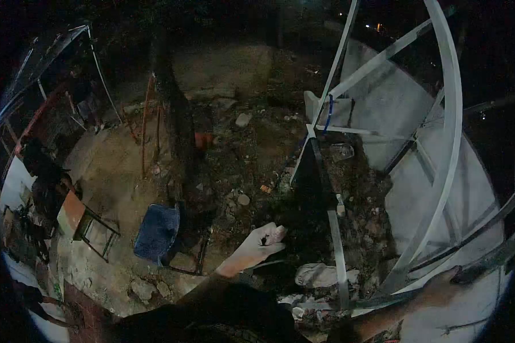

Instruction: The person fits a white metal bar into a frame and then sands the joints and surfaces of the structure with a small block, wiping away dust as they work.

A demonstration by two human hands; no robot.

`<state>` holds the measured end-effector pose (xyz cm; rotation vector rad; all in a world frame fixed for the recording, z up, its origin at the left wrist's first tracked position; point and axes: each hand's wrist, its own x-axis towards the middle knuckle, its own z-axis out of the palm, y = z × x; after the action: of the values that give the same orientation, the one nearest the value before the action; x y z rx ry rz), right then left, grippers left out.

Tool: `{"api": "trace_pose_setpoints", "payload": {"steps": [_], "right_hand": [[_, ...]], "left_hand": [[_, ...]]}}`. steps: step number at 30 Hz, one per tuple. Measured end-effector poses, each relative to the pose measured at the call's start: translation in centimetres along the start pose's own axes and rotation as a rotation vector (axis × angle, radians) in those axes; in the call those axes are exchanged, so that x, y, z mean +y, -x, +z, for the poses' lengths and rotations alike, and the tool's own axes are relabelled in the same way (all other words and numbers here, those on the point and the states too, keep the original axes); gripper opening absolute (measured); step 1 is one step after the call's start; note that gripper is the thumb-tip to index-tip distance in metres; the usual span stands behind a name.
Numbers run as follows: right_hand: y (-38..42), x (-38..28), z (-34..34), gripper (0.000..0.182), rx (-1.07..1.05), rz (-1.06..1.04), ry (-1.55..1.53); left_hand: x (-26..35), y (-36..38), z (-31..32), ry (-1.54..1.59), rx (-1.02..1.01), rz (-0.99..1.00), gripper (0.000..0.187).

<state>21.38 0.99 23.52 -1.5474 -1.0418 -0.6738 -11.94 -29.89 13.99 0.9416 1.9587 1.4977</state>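
My left hand (262, 243) reaches out over the dark, littered ground, brightly lit. Its fingers are curled in toward the thumb; a small dark spot shows between them, too small to name. At the lower right my right hand (442, 286) is closed around a metal bar (479, 270), its fingertips partly lost in shadow. Pale metal bars of a frame (452, 114) rise on the right, and a straight leg (338, 257) of it comes down between my two hands. A crumpled pale cloth or sack (320, 275) lies on the ground near that leg.
A blue chair (157, 234) stands left of my left hand, with an orange-and-white chair (74, 214) beyond it. A tree trunk (170, 120) rises behind. People (43, 171) are at the left. Large pale panels (418, 126) lean or lie at the right.
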Motion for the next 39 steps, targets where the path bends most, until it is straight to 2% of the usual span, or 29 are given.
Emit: {"api": "trace_pose_setpoints", "payload": {"steps": [2, 3, 4, 5, 6, 7, 10, 12, 16, 19, 21, 22, 24, 25, 26, 27, 28, 30, 31, 32, 34, 35, 37, 38, 39], "right_hand": [[-0.1, -1.4, -1.5, 0.066, -0.001, -0.025, -0.083], [-0.1, -1.8, -1.7, 0.065, -0.006, -0.031, -0.107], [-0.1, -2.1, -1.8, 0.064, -0.011, -0.036, -0.132], [-0.2, -1.7, -1.5, 0.065, -0.057, -0.011, -0.088], [-0.4, -1.3, -1.3, 0.066, -0.098, 0.016, -0.043], [-0.5, -1.0, -1.5, 0.066, -0.096, 0.013, -0.037], [-1.0, 0.4, -2.0, 0.071, -0.04, -0.184, -0.135], [-1.0, 1.5, -1.7, 0.075, -0.247, -0.068, -0.108], [-0.3, 2.5, 0.3, 0.075, -0.25, 0.022, -0.263], [-0.1, 0.8, -1.3, 0.075, -0.387, 0.27, -0.326], [-0.2, -0.1, -2.0, 0.075, -0.208, 0.034, -0.5], [-0.2, -0.4, -2.3, 0.075, -0.15, -0.046, -0.555], [-0.1, -1.5, -3.1, 0.071, -0.135, -0.129, -0.616], [-0.1, -2.2, -3.6, 0.07, -0.13, -0.154, -0.643], [-0.2, -3.6, -4.7, 0.067, -0.247, 0.122, -0.507], [0.2, -3.6, -4.5, 0.067, -0.266, 0.164, -0.464], [0.4, -3.1, -4.1, 0.067, -0.28, 0.159, -0.444], [0.6, -2.1, -3.4, 0.066, -0.251, 0.084, -0.466], [0.6, -1.4, -3.0, 0.066, -0.241, 0.045, -0.485], [0.9, -0.9, -2.9, 0.066, -0.226, 0.002, -0.502], [1.0, 0.1, -2.2, 0.066, -0.225, -0.054, -0.527], [1.1, 0.9, -1.6, 0.066, -0.233, -0.074, -0.529], [1.0, 2.4, -0.3, 0.065, -0.292, -0.04, -0.491], [0.6, 0.0, -2.0, 0.062, -0.434, 0.229, -0.417], [0.1, -2.5, -3.7, 0.059, -0.584, 0.487, -0.313]], "left_hand": [[0.4, 0.5, -0.4, 0.374, -0.131, 0.109, 0.021], [0.9, 0.4, -0.8, 0.37, -0.129, 0.116, 0.021], [1.3, 0.8, -1.0, 0.238, -0.128, 0.04, 0.018], [2.0, 1.1, -1.2, 0.106, -0.129, -0.033, 0.016], [1.8, 1.1, -1.2, 0.107, -0.132, -0.032, 0.016], [1.6, 1.3, -1.2, 0.205, -0.141, -0.016, 0.015], [-0.2, 1.7, -1.2, 0.414, -0.163, 0.013, 0.013], [-0.5, 1.9, -1.3, 0.539, -0.152, 0.073, 0.013], [-0.6, 2.3, -1.6, 0.666, -0.161, 0.023, 0.013], [-1.5, 2.0, -0.9, 0.757, -0.194, 0.011, 0.015], [-3.2, 1.2, -0.2, 0.995, -0.356, 0.063, 0.01], [-3.2, 1.3, 0.4, 0.991, -0.356, 0.064, 0.01], [-2.9, 1.2, 2.1, 0.992, -0.277, 0.073, 0.022], [-2.8, 1.7, 2.8, 0.984, -0.267, 0.083, 0.022], [-2.8, 2.4, 3.6, 1.126, -0.256, -0.017, 0.029], [-2.9, 2.9, 4.2, 1.261, -0.247, -0.116, 0.037], [-3.8, 2.9, 5.0, 1.249, -0.234, -0.103, 0.037], [-6.1, 2.0, 6.7, 1.423, -0.409, 0.113, 0.033], [-6.4, 1.9, 7.2, 1.423, -0.402, 0.115, 0.033], [-6.5, 1.7, 7.5, 1.356, -0.284, 0.018, 0.031], [-6.6, 1.5, 7.3, 1.283, -0.174, -0.077, 0.03], [-6.1, 1.1, 6.7, 1.241, -0.198, 0.054, 0.029], [-4.9, 0.4, 5.8, 1.214, -0.272, 0.163, 0.029], [-4.0, 0.3, 5.0, 0.841, -0.17, 0.253, 0.025], [-3.2, -1.1, 5.0, 0.661, -0.168, 0.306, 0.023]]}}
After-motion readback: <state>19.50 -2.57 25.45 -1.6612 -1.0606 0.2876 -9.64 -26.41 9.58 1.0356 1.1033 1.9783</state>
